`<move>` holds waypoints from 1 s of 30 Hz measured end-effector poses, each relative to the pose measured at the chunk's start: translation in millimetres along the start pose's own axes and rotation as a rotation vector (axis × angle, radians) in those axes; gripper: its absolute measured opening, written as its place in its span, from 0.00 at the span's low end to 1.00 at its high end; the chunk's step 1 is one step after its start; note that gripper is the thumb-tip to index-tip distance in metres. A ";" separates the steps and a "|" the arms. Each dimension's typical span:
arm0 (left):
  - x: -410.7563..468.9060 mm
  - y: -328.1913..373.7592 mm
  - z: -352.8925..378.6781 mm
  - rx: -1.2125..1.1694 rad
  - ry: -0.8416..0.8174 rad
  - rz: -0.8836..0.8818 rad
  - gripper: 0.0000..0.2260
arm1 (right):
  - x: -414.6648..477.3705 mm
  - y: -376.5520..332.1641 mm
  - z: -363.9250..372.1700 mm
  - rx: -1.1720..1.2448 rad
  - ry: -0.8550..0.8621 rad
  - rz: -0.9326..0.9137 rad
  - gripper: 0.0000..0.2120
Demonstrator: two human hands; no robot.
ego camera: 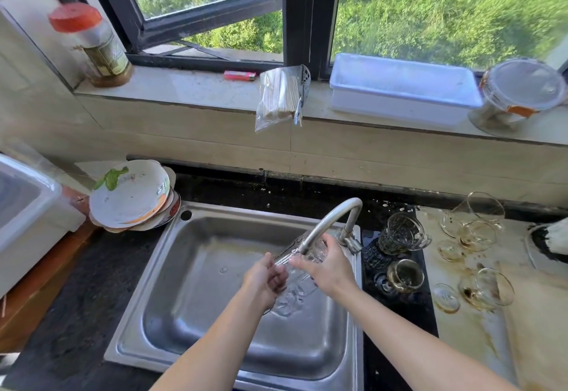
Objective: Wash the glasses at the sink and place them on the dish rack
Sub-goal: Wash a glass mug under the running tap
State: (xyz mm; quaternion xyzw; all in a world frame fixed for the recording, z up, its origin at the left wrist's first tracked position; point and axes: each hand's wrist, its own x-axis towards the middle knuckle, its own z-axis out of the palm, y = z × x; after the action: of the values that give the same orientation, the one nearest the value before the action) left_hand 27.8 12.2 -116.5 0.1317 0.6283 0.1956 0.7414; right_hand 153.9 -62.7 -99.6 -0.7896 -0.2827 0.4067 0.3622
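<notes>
1. The left grip (266, 280) is curled round the lower part of a clear glass (298, 294), and the right grip (329, 270) clasps its upper part.
2. The glass lies tilted under the tap (335, 215), over the steel sink (190, 267).
3. More glasses (399, 232) stand on the surface (405, 320) right of the sink, some stained brown.
4. Stacked dirty plates (132, 195) sit at the sink's far left corner.

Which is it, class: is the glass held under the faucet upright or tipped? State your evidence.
Tipped. The glass slants between the left hand and right hand, beneath the faucet spout.
</notes>
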 end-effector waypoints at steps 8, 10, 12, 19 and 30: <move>-0.9 9.6 1.8 0.099 0.051 0.176 0.12 | 15.3 -17.1 -9.4 -0.041 -0.175 0.074 0.18; -0.3 8.5 -2.1 0.044 0.058 0.140 0.13 | 21.3 -22.4 -16.5 0.203 -0.322 0.204 0.15; 3.2 4.2 -0.1 -0.096 0.046 0.095 0.13 | 17.3 -30.5 -11.7 0.403 -0.269 0.259 0.15; 19.8 -1.2 -9.1 -0.179 0.121 0.026 0.16 | -16.2 -7.6 5.2 0.281 -0.239 0.212 0.17; 18.1 -20.8 -3.2 0.241 0.064 0.018 0.16 | -14.8 2.2 -2.7 0.179 -0.343 0.212 0.18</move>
State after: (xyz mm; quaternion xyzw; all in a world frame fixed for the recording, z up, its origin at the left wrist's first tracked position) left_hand 29.6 1.8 -142.2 0.2193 0.6692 0.1295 0.6981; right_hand 149.0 -75.9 -93.8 -0.6989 -0.2184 0.5943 0.3326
